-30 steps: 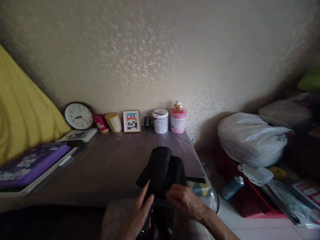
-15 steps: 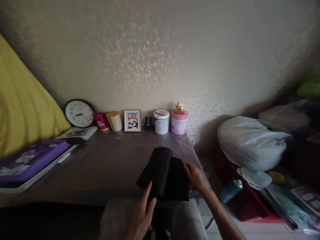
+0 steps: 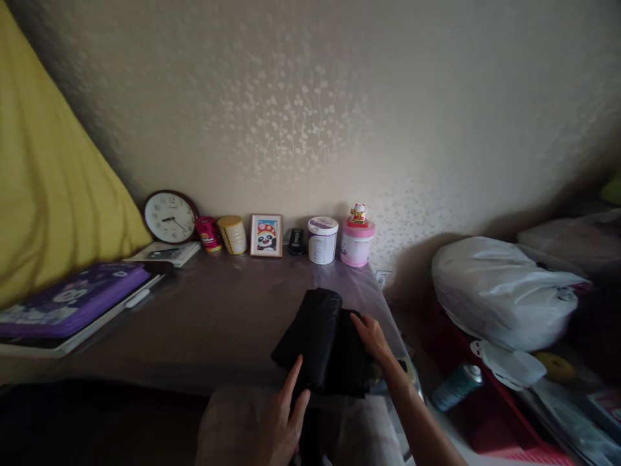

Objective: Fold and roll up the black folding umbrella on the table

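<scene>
1. The black fabric bundle lies folded at the near edge of the table, right of its middle, a rounded fold on the left and a flatter part on the right
2. The person's left hand has its index finger stretched onto the bundle's near end, thumb spread apart; whether the other fingers grip anything beneath cannot be told
3. The right hand touches the flatter part at its upper right edge with bent fingers; whether they pinch it cannot be told
4. Behind stand a clock, a framed panda picture, a white tub and a pink tub topped by a cat figurine
5. Right of the table sits a white plastic bag, near a tilted spray can
</scene>
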Demonstrator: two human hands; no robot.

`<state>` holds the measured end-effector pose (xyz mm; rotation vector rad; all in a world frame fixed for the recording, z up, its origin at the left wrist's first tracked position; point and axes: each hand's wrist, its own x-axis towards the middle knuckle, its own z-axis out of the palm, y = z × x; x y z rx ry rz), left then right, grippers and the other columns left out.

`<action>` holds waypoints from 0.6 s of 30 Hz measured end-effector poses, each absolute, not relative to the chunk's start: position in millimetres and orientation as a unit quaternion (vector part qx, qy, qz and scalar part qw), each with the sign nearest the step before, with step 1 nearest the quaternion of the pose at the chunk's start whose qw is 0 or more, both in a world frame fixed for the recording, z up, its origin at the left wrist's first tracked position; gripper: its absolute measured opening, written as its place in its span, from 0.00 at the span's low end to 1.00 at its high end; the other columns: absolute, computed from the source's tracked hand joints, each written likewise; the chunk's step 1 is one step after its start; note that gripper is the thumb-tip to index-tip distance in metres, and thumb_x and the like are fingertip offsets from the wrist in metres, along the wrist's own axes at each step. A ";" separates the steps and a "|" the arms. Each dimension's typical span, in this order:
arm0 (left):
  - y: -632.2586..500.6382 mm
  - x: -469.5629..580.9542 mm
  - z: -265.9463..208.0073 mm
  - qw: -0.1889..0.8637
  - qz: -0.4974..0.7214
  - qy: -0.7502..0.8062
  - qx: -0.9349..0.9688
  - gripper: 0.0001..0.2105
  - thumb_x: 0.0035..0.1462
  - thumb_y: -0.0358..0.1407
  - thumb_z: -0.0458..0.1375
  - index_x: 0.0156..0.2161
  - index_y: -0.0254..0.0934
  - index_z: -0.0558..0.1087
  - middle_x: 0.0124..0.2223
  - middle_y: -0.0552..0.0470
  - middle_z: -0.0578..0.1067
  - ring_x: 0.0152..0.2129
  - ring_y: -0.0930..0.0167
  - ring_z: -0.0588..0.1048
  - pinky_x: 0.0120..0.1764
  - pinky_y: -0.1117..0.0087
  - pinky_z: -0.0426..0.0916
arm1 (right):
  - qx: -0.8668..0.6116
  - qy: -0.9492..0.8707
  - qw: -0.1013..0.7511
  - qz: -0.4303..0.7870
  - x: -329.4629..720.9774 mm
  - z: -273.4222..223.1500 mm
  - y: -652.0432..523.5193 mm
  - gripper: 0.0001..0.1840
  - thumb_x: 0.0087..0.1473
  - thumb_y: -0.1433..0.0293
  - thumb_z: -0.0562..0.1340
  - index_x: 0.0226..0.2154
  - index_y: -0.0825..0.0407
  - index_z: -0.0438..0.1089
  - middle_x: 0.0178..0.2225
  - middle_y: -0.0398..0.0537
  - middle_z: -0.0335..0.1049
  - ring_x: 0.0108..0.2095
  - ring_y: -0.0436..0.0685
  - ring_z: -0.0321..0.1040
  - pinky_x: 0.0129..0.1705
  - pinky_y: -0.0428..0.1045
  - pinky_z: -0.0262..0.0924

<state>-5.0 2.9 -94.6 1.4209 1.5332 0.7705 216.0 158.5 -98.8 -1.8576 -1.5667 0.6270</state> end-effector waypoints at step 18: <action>-0.8 -10.5 -95.7 0.398 0.324 0.596 0.618 0.26 0.62 0.42 0.41 0.64 0.37 0.47 0.59 0.47 0.65 0.54 0.69 0.66 0.54 0.68 0.60 | -0.600 -0.507 0.482 0.388 181.4 -69.1 164.2 0.23 0.45 0.61 0.62 0.41 0.60 0.70 0.25 0.46 0.73 0.19 0.51 0.66 0.16 0.44 0.59</action>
